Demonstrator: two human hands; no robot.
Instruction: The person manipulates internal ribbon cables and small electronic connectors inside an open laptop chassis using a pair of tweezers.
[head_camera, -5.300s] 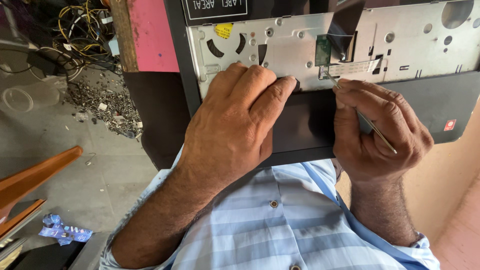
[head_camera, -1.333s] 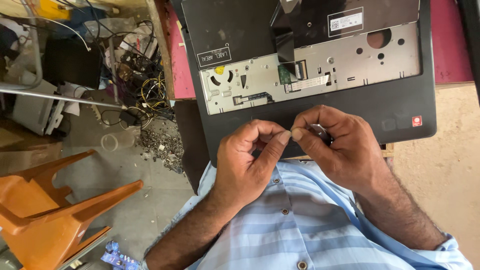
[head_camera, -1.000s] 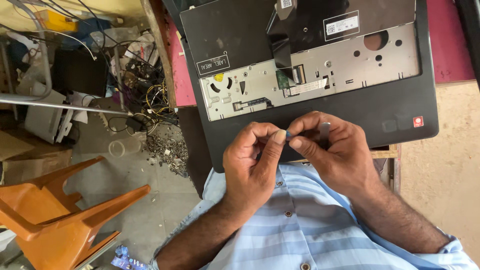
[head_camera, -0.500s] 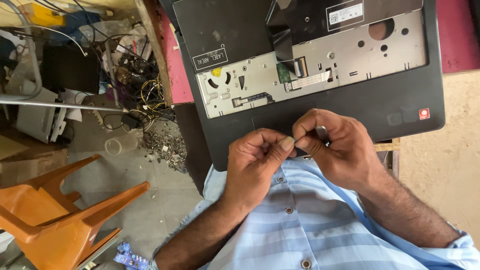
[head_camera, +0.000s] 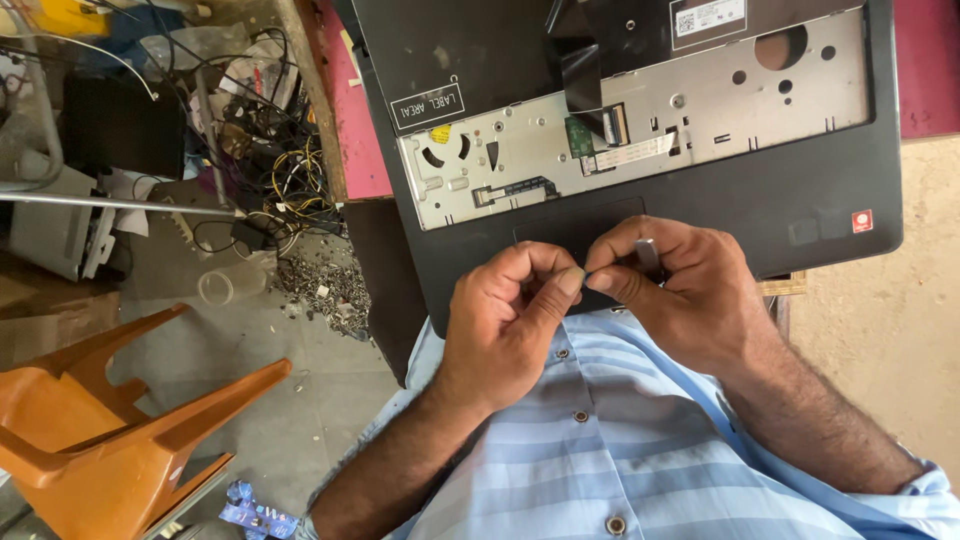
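Observation:
A dark laptop base (head_camera: 820, 200) with its keyboard removed lies in front of me, its bare silver metal plate (head_camera: 700, 120) showing a flat ribbon cable (head_camera: 630, 153). My left hand (head_camera: 505, 325) and my right hand (head_camera: 680, 290) meet just below the touchpad (head_camera: 580, 222), fingertips pinched together on something too small to make out. A thin metal tool (head_camera: 647, 255) is tucked in my right hand's fingers. Both hands hover over my blue striped shirt (head_camera: 620, 450).
An orange plastic chair (head_camera: 110, 430) lies tipped at the lower left. A tangle of cables (head_camera: 270, 170), grey equipment (head_camera: 60, 225) and a heap of small metal scraps (head_camera: 325, 285) cover the floor at the left. A pink surface (head_camera: 360, 150) edges the laptop.
Five seconds ago both hands pressed on the laptop's front edge. They have since pulled back toward my chest and now pinch together; over the last second they barely shift.

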